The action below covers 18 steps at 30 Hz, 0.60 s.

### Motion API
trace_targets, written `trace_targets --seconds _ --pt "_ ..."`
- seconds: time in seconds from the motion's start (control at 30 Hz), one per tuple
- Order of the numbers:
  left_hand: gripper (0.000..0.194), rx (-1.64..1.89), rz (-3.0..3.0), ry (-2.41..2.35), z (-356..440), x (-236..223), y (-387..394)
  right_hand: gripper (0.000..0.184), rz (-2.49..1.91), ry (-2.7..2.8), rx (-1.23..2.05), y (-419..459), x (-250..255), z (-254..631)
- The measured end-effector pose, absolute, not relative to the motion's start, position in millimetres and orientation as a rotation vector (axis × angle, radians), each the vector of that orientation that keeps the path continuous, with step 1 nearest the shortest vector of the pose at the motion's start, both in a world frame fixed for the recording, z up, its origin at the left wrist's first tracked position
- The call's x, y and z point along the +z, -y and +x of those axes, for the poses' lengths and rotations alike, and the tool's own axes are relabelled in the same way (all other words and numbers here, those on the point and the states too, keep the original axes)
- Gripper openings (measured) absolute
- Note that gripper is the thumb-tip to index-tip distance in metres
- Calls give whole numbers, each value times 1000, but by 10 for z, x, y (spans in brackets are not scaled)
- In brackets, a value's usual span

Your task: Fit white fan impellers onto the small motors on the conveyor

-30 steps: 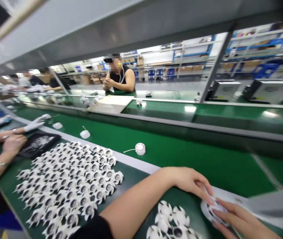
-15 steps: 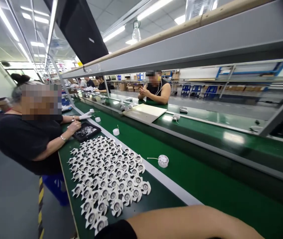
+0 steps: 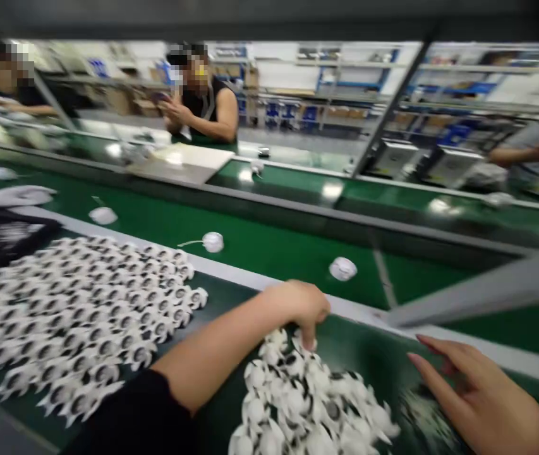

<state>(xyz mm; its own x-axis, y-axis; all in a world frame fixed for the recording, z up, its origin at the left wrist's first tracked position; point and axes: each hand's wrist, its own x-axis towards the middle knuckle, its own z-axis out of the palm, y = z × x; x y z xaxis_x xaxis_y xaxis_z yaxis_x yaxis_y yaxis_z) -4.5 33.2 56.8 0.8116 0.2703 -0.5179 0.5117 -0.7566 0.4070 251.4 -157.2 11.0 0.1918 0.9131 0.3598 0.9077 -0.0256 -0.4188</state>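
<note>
My left hand [image 3: 304, 306] reaches down to the far edge of a heaped pile of white fan impellers [image 3: 297, 401]. Its fingers are curled, with one digit pointing down onto a white impeller [image 3: 311, 344] at the top of the heap; the other fingertips are partly hidden. To the right of the heap, my right hand [image 3: 491, 395] is held with thumb and fingers apart and nothing between them. Left of my forearm, many more impellers [image 3: 103, 347] lie in rows on the dark green bench, hubs showing. The picture is blurred.
White round motor housings [image 3: 213, 242], some with wires, sit on the green conveyor belt [image 3: 273, 253]. A slanted grey post [image 3: 487, 291] stands at right. A co-worker's gloved hand [image 3: 13, 196] is by a black tray [image 3: 36, 230] at left. A person [image 3: 207, 107] sits across the line.
My view has swung right and down. The heap of impellers and both my hands are now in view, where only one forearm showed before.
</note>
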Motion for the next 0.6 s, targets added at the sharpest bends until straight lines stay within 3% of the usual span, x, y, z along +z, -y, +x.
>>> trace_targets --seconds 0.27,0.6 --pt "9 -316 2385 -419 16 456 -329 27 -2251 1591 78 2344 52 2709" --pt "6 -204 2418 -263 80 486 -239 23 -2059 2000 122 2043 -34 2512"
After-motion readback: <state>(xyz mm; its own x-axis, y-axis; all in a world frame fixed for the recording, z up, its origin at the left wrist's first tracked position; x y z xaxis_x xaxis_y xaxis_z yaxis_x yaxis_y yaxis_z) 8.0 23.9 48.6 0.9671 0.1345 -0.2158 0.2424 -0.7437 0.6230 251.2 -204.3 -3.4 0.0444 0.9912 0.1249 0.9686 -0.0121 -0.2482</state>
